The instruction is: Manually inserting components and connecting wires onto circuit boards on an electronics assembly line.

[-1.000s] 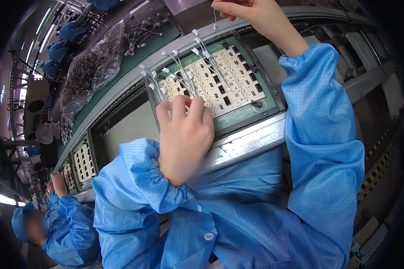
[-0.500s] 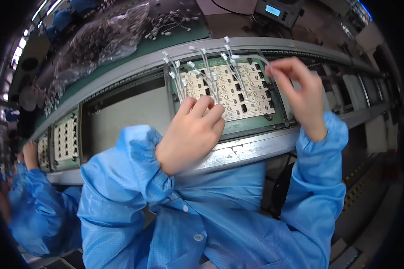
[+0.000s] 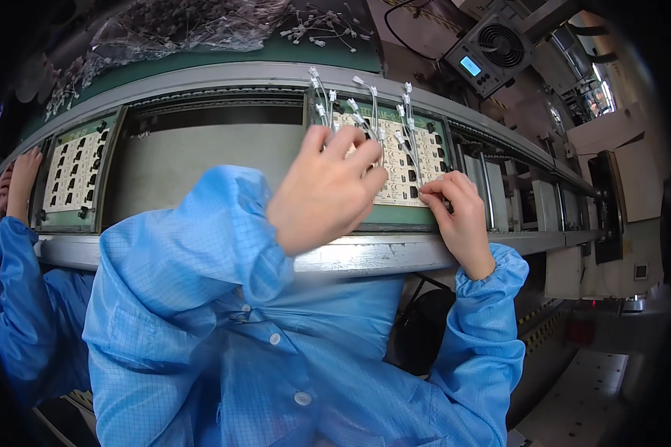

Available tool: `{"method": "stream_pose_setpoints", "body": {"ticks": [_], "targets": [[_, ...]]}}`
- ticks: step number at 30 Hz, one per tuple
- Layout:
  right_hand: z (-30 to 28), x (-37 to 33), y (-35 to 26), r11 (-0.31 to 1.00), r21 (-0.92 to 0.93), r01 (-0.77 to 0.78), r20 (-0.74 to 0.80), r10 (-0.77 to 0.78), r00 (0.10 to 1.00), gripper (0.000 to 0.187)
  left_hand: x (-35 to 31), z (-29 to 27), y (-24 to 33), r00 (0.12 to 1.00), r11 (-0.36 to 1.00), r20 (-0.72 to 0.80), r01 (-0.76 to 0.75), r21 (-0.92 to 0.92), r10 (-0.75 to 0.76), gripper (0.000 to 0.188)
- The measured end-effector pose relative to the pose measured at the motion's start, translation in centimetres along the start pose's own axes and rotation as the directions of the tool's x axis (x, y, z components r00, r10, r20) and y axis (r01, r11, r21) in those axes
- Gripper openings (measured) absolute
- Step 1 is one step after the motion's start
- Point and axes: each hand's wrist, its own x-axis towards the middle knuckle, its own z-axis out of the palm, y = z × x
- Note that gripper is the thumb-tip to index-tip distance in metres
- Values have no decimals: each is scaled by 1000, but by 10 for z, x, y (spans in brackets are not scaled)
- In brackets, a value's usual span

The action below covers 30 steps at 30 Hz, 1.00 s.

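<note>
A green-based fixture [image 3: 395, 217] carries a panel of cream circuit boards [image 3: 390, 195] with rows of black connectors. Several thin white cables [image 3: 373, 97] with small white plugs rise from the panel and lean over its far edge. Curled over the panel's left part, my left hand [image 3: 328, 190] has its fingers bent down and their tips hidden, so what it holds, if anything, does not show. At the panel's near right corner my right hand [image 3: 461, 216] pinches the lower end of a white cable [image 3: 412, 153], beside a black connector. The pinched tip is hidden by the fingers.
A metal conveyor rail [image 3: 395, 253] runs along the near side. Another loaded fixture [image 3: 74, 175] sits to the left, beside a co-worker's hands [image 3: 21, 175]. Beyond the far rail lie a plastic bag of cables [image 3: 194, 26], loose cables [image 3: 324, 26] and a device with a fan [image 3: 492, 56].
My right hand has come down from the panel's upper right, where it held a cable stretched out, to the near right corner. My left hand stays over the panel. The whole view has shifted.
</note>
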Motion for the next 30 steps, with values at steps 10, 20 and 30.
{"method": "stream_pose_setpoints", "body": {"ticks": [10,20,30], "targets": [[-5,0,-8,1000,-22,-15,44,16,999,12,-10,-27,-33,989,988,16,145,58,-147,24],[3,-6,-19,983,-182,12,-17,-16,1000,11,-21,-38,-40,985,985,46,167,39,-169,23],[0,0,-24,871,-445,209,100,-184,978,13,-25,-43,-39,986,986,34,167,-8,-166,25]]}}
